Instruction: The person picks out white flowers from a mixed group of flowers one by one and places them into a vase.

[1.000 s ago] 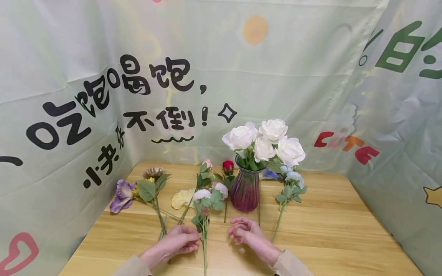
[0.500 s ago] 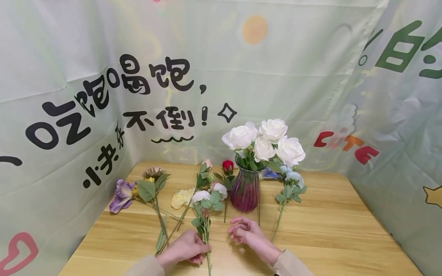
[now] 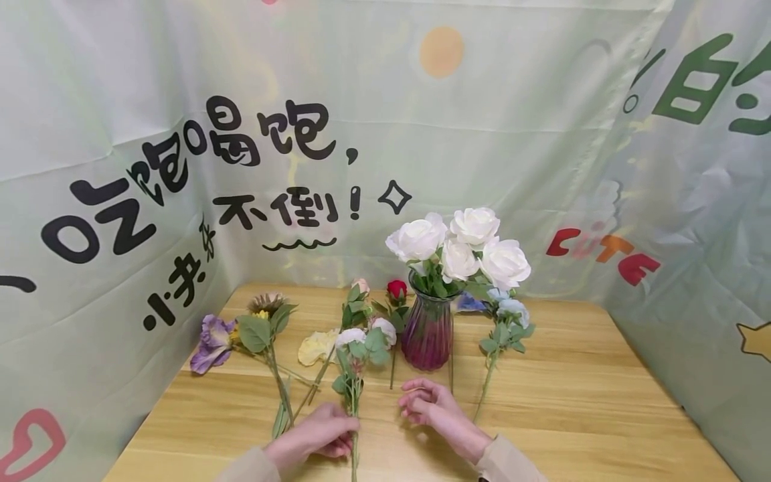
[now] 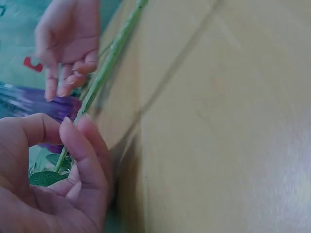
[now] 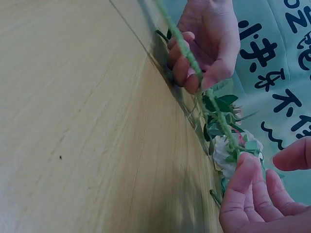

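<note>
My left hand (image 3: pixel 319 432) pinches the green stem (image 4: pixel 108 68) of an artificial flower spray with pale pinkish-white blooms (image 3: pixel 349 337) and grey-green leaves. Thumb and fingertips meet on the stem, seen up close in the left wrist view; the stem slants a little above the wooden table. To the right, my right hand (image 3: pixel 442 412) holds nothing, its fingers loosely bent and apart from the stem. Behind it stands a ribbed glass vase (image 3: pixel 426 338), clear at the neck and purple-red below, with several white roses (image 3: pixel 476 225) in it.
Purple (image 3: pixel 212 343) and brown (image 3: pixel 268 304) flowers lie at the left, near a pale yellow bloom (image 3: pixel 316 348). A pink bud (image 3: pixel 360 286) and a red rose (image 3: pixel 397 289) lie behind. Right of the vase lies a light-blue spray (image 3: pixel 512 313). Printed cloth (image 3: pixel 512 134) encloses the table.
My left hand has moved right and down from beside the stem and taken hold of it. The spray shifted slightly right, then back left. My right hand has stayed in place.
</note>
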The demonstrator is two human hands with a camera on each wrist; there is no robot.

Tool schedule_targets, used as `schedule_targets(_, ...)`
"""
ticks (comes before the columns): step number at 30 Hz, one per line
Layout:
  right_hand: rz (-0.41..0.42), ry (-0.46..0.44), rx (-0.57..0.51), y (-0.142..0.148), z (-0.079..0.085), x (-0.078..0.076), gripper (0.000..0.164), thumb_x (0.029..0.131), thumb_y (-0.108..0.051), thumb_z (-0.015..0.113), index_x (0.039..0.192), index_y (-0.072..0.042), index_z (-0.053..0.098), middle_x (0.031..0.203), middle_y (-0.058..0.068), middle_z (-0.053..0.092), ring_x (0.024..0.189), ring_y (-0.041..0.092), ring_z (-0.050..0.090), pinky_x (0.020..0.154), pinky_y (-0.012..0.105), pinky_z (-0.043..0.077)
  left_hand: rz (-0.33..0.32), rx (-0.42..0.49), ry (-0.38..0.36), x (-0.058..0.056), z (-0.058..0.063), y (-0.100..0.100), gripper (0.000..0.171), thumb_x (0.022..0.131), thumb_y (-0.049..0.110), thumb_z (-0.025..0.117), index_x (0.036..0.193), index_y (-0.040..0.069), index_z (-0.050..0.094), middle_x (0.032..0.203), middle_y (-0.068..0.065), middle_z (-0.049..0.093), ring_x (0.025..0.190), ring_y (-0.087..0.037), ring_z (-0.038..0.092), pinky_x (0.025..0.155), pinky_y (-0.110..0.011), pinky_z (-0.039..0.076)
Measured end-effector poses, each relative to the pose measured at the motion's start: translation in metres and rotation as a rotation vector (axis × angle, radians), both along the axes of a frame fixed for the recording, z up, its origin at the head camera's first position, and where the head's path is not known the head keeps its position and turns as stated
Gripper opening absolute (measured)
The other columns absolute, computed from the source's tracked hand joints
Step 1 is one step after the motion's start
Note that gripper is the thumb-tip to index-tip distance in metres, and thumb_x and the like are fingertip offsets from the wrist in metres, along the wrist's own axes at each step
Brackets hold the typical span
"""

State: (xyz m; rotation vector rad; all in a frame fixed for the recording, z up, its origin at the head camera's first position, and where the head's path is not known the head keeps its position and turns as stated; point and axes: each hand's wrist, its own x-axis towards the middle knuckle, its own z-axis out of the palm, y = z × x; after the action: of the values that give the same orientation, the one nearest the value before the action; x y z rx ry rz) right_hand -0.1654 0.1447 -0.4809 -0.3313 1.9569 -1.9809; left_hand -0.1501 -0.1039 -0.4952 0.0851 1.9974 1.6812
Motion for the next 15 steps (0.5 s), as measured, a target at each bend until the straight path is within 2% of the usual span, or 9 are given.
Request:
schedule_targets(7,-0.047,0.034,0.041,0.003,0.002,-0.003,0.041,0.086,-0.003,0.057,0.121,0.013,0.043,0.103,0.027,0.062,0.085,0.023,0.061,0.071,0.029,0.053,0.0,0.148,-0.075,-0.003,0.008,-0.011,0.022,0.087,0.01,0.064,0.095,-0.01,0.062,0.071,-0.002,0.06,0.059,-0.004,0.056,0.055,-0.011,0.049)
schedule_targets(10,-0.066,0.062,0.063,0.003,0.003,-0.005,0.04,0.083,0.001,0.056,0.12,0.012,0.045,0.102,0.027,0.061,0.084,0.025,0.061,0.069,0.028,0.053,0.019,0.169,-0.059,-0.004,0.01,-0.015,0.023,0.088,0.009,0.064,0.097,-0.012,0.062,0.076,-0.004,0.063,0.063,-0.005,0.057,0.059,-0.013,0.051)
schedule_targets(15,-0.084,0.131,0.106,0.005,0.003,-0.007,0.038,0.081,0.004,0.055,0.117,0.013,0.045,0.102,0.028,0.061,0.086,0.03,0.062,0.072,0.037,0.055,0.056,0.176,-0.012,-0.006,0.014,-0.02,0.023,0.089,0.011,0.064,0.096,-0.011,0.061,0.081,-0.006,0.064,0.065,-0.007,0.059,0.062,-0.015,0.053)
